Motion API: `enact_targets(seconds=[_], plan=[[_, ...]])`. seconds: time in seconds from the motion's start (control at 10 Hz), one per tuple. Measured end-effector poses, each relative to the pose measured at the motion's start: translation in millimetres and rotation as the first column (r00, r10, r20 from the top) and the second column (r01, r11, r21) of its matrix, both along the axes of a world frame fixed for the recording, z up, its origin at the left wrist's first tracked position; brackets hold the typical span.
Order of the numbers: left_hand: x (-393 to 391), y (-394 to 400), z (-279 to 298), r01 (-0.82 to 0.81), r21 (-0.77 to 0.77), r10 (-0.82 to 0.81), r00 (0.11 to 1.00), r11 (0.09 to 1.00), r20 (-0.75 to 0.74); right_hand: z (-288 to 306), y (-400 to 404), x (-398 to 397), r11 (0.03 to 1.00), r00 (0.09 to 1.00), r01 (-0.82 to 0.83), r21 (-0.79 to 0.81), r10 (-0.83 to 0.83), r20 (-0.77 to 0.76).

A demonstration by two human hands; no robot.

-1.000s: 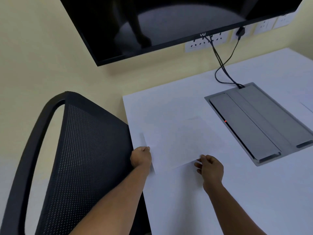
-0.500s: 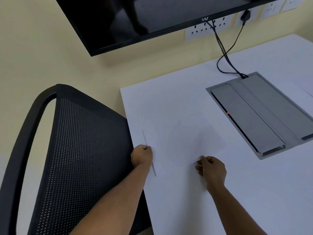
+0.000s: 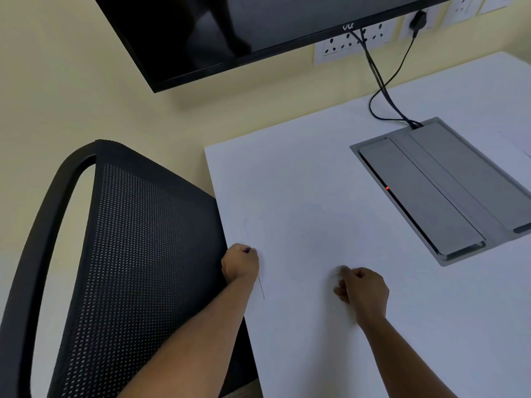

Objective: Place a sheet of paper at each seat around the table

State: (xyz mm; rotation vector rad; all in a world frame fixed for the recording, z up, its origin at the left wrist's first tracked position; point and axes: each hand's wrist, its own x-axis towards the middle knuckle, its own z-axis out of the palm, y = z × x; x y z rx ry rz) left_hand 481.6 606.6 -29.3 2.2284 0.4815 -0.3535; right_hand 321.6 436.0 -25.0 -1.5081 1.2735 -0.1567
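Sheet of paper [image 3: 298, 248]: lies flat on the white table [image 3: 431, 326], white on white, just inside the near-left edge in front of the black mesh chair [image 3: 129, 254]; only its faint left edge line shows plainly.
Left hand [image 3: 240, 265]: at the sheet's left edge, fingers curled in, seemingly pinching that edge; the contact itself I cannot make out.
Right hand [image 3: 363, 290]: at the sheet's near-right corner, fingers bunched and pressed together, tips on or just at the paper.
Step in hand: squaring this seat's sheet down, I'd judge.
Next move: let go with both hands without dragging the sheet, then turn to another seat.
Further out: grey cable box [image 3: 448, 191] sunk in the tabletop, well apart from the sheet; cables [image 3: 382, 81] run up to wall sockets below a dark screen [image 3: 244, 27].
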Motion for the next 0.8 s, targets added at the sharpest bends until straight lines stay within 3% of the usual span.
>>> enact_targets(seconds=[0.5,0.8], plan=[[-10,6,3,0.022,-0.011,-0.02,0.995,1.0,0.095,-2,-1,-3,1.0,1.0,-0.012,-0.026,0.013,0.028],[-18,9,56,0.169,-0.032,-0.159,0.966,0.985,0.202,33,-1,-4,0.888,0.962,-0.246,-0.389,0.273,0.013]])
